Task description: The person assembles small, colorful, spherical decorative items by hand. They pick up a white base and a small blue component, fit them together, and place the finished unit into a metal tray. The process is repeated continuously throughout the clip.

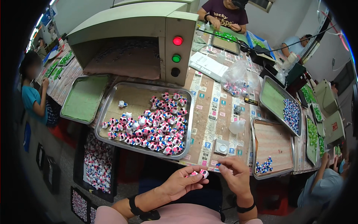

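Observation:
Just off the table's front edge, my left hand [179, 186] is closed on a small white, pink and black animal figurine [203, 174], pinched between thumb and fingers. Close by on its right, my right hand [236, 178] pinches a tiny blue part [218, 164] at its fingertips, a short gap from the figurine. Ahead and to the left lies a metal tray [108, 87] with many similar figurines [149, 130] crowded toward its right and front. Right of my hands, a lined metal tray [274, 138] has a small cluster of blue and white parts [264, 166] in its near-left corner.
Behind the figurine tray stands a beige machine [123, 22] with an opening and a panel of lights. A green-lined tray [82, 99] is at left; another tray [274, 93] overlaps the right one. A white box [222, 146] and plastic bag [240, 80] sit mid-table. Co-workers [229, 15] sit around.

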`<state>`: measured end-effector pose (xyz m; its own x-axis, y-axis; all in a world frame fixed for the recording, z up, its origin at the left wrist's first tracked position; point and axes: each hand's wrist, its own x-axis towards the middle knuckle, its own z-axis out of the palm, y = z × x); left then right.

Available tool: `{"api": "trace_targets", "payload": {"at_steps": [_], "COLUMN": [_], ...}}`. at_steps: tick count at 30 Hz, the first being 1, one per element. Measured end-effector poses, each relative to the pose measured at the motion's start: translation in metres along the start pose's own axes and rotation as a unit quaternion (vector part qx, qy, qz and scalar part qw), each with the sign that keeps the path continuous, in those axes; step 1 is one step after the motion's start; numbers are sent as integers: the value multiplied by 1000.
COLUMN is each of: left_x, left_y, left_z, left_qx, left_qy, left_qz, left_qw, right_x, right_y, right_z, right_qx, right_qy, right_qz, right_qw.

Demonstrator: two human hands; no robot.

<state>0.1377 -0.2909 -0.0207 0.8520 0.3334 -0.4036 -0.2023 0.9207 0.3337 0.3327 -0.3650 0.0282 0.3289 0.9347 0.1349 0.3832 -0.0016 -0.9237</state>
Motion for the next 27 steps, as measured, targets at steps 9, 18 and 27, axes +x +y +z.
{"api": "trace_targets", "payload": {"at_steps": [9,18,27], "left_x": [6,3,0], "left_y": [-5,-10,-2], "left_z": [3,5,9], "left_qx": [14,41,109], "left_qy": [-1,17,24], "left_qz": [7,30,33], "left_qw": [1000,999,993], "right_x": [-24,-23,-20], "right_y": [5,-2,-3], "right_z": [9,6,1], "right_qx": [73,5,18], "right_qy": [0,-32,-67], "right_qz": [34,-12,-26], "right_qw": [997,999,997]}}
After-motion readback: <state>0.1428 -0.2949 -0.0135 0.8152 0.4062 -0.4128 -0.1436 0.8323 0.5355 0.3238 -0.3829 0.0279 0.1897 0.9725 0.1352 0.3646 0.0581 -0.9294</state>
